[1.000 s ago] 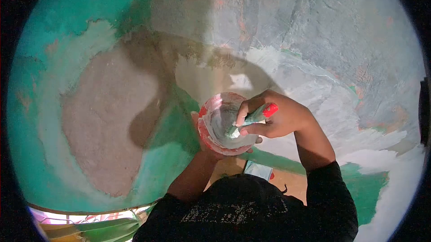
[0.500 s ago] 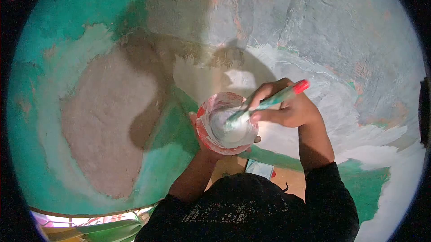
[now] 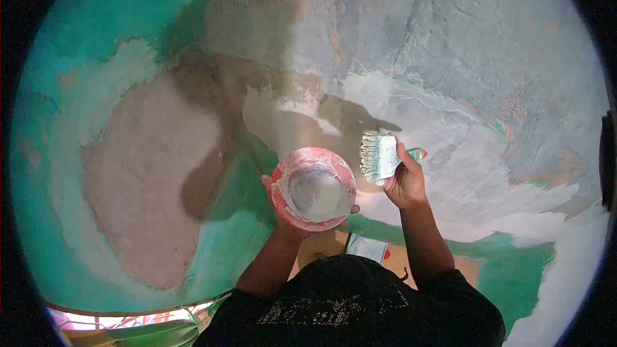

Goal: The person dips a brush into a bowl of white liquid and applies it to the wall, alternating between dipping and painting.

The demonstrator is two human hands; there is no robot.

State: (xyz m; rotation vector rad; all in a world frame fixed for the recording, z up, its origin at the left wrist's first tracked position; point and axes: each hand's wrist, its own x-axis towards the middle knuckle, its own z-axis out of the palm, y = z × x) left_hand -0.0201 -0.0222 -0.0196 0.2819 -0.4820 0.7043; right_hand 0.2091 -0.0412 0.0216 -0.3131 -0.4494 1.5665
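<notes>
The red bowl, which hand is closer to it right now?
The left hand: it supports the red bowl from below, its fingers against the sides. The right hand is apart from it, to its right, holding a brush.

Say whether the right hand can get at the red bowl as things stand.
Likely yes: the right hand, holding the brush, is beside the red bowl, whose mouth is uncovered, and nothing visible stands between them.

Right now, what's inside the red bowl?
A whitish substance pools inside the red bowl, with streaks smeared up its inner wall. The bowl's floor under that pool is covered, so the depth can't be seen.
</notes>
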